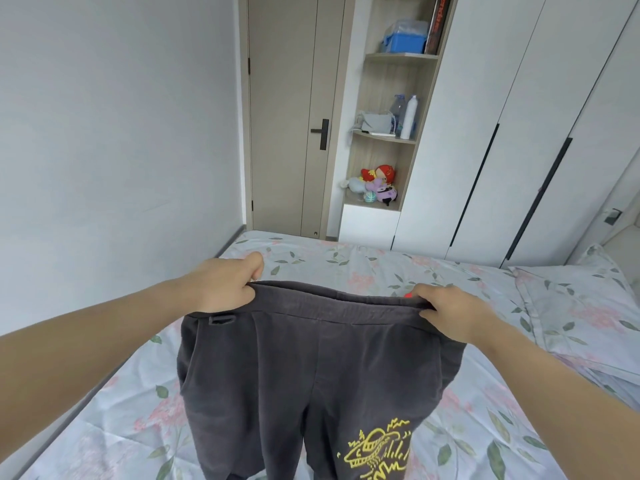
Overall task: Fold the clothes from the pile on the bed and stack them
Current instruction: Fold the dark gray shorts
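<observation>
Dark grey trousers (311,368) held up before me over the floral bed sheet (450,271), yellow print (377,452) on one leg, my left hand (225,285) pinching one waistband corner, my right hand (450,313) gripping the other, pillow (571,306) at right, shelf unit (388,133) behind.

Soft, even daylight fills the room, bright and without glare. Shadows are faint; below the fingers (255,270) the dark trousers (311,358) keep their creases readable. The bed (104,410) beneath is evenly lit. The wide-angle lens bends straight lines: right of the fingers the wardrobe (519,133) doors lean and curve. The shelf (391,98) beyond the fingers looks slightly soft.
</observation>
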`<action>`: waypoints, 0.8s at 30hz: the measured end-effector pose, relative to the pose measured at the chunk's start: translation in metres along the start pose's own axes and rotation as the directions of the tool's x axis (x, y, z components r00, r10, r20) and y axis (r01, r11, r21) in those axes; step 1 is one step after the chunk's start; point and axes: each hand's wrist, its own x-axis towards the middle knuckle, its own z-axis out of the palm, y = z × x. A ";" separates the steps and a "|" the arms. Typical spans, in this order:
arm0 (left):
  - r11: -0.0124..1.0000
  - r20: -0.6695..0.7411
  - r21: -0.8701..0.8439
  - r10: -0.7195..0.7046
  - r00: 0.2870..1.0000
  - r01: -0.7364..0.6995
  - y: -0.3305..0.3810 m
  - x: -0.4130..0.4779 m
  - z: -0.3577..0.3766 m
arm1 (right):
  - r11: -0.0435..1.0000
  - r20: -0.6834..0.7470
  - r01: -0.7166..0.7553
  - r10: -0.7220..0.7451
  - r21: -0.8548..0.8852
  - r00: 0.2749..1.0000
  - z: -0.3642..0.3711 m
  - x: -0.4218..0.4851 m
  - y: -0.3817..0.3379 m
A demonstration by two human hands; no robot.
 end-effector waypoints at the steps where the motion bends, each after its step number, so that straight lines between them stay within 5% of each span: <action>1: 1.000 0.023 -0.003 0.021 1.000 -0.021 -0.001 0.001 0.001 | 1.000 -0.002 0.000 0.000 0.029 1.000 0.000 0.000 0.001; 8: 0.980 0.165 -0.160 0.148 0.975 -0.121 0.002 0.002 -0.010 | 0.995 0.056 -0.059 0.054 0.082 0.997 -0.005 -0.010 -0.003; 12: 0.906 0.256 -0.422 0.154 0.954 -0.034 -0.002 0.004 -0.029 | 0.846 0.180 -0.126 0.036 0.518 0.983 -0.015 -0.018 0.002; 15: 0.764 0.445 -0.616 0.134 0.886 0.194 0.000 0.001 -0.025 | 0.718 0.259 -0.139 -0.059 0.682 0.964 -0.018 -0.024 0.000; 21: 0.801 0.546 -0.436 -0.127 0.828 0.410 0.023 0.014 0.034 | 0.848 0.470 -0.145 -0.134 0.510 0.872 0.019 -0.029 -0.014; 24: 0.812 0.530 -0.424 -0.138 0.837 0.402 0.026 0.016 0.044 | 0.915 0.391 -0.061 -0.110 0.400 0.914 0.030 -0.029 -0.010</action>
